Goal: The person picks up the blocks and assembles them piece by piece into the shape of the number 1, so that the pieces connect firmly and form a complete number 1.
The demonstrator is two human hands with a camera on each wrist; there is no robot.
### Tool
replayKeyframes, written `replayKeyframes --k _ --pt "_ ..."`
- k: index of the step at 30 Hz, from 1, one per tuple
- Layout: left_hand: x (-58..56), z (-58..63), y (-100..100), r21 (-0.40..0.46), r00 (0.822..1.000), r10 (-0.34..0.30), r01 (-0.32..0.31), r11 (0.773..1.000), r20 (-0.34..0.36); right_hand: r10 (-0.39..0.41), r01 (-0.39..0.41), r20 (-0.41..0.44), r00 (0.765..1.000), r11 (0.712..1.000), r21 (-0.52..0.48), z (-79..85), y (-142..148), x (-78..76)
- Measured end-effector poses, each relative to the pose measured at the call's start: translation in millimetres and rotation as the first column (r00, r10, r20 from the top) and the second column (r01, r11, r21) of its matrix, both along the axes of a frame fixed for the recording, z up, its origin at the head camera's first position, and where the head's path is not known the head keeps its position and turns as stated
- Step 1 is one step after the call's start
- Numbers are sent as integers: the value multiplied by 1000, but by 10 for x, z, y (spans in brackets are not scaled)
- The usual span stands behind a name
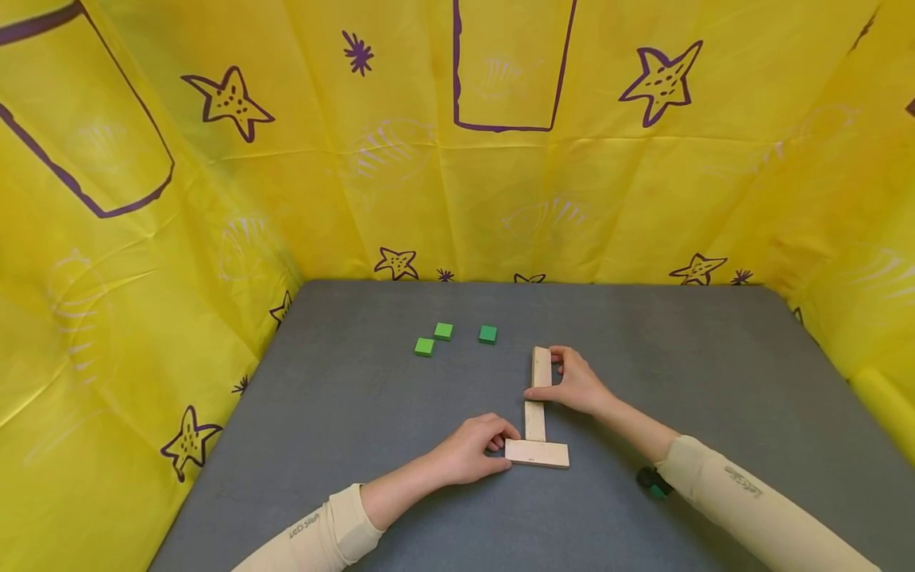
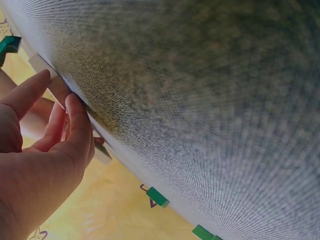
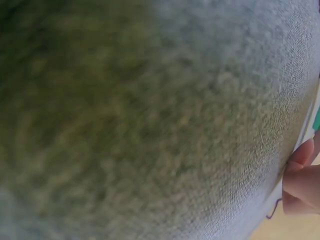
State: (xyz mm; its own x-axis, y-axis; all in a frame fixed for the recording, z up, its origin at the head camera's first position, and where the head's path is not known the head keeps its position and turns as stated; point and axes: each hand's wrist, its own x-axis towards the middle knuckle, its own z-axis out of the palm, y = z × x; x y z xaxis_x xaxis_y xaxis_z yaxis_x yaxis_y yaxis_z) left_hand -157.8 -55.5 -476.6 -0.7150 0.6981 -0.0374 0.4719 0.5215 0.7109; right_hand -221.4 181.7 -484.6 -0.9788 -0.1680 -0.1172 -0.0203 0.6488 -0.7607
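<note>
Left hand [image 1: 468, 451] pinches crosswise block [image 1: 538, 454] by its left end; right hand [image 1: 579, 387] clamped on far block [image 1: 542, 367], beyond it. Middle block [image 1: 534, 421] just beyond crosswise block. Three green tiles [image 1: 443, 331] farther, left. Right wrist view crops the grip; fingertip contact probably there.

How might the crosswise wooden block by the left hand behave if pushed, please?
The crosswise block looks like plain wood, so it is probably stiff. Lying flat on the table, it would likely slide rather than tip or roll. Its far side seems to meet the middle block, so pushing forward might shift that too.
</note>
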Motion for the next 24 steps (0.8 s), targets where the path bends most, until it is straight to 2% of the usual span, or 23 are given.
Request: replayKeyframes --k 9,17,24 --pt "0 -12 1 -2 1000 1 -1 1000 4 47 -43 -61 997 996 75 -30 -32 -10" --pt "-3 -7 1 -1 1000 0 0 1000 6 59 -47 -103 993 993 111 -35 -67 8" --pt "2 4 -5 -1 1000 -3 3 1000 2 77 -64 -108 991 991 120 -18 -92 31"
